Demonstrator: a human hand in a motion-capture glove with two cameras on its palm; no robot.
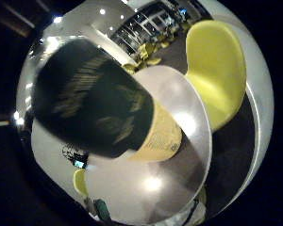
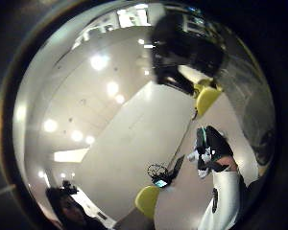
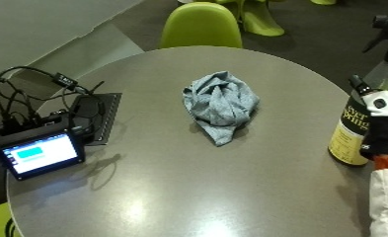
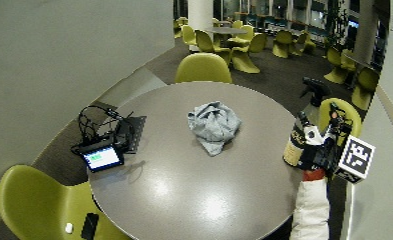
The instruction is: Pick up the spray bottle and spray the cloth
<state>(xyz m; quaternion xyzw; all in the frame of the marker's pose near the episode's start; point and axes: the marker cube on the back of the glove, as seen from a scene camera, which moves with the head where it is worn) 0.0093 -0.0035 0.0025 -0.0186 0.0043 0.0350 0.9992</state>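
The spray bottle [image 3: 348,133] stands upright at the right edge of the round table [image 3: 180,187], with a dark and yellow label and a black trigger head. My gloved right hand [image 3: 384,131] is right beside it, on the side away from the table's middle. One finger reaches up along the bottle's side, and no fingers show curled round it. The wide outside view has the same hand [image 4: 318,150] against the bottle [image 4: 293,142]. The bottle [image 1: 99,103] fills much of the little finger side palm view. A crumpled grey-blue cloth [image 3: 219,106] lies at the table's middle, apart from the bottle.
A small screen device [image 3: 39,153] with cables and a black flat pad sits at the table's left edge. Green chairs stand round the table: one at the far side [image 4: 202,67], one at the near left [image 4: 29,200], one behind the bottle [image 4: 339,112].
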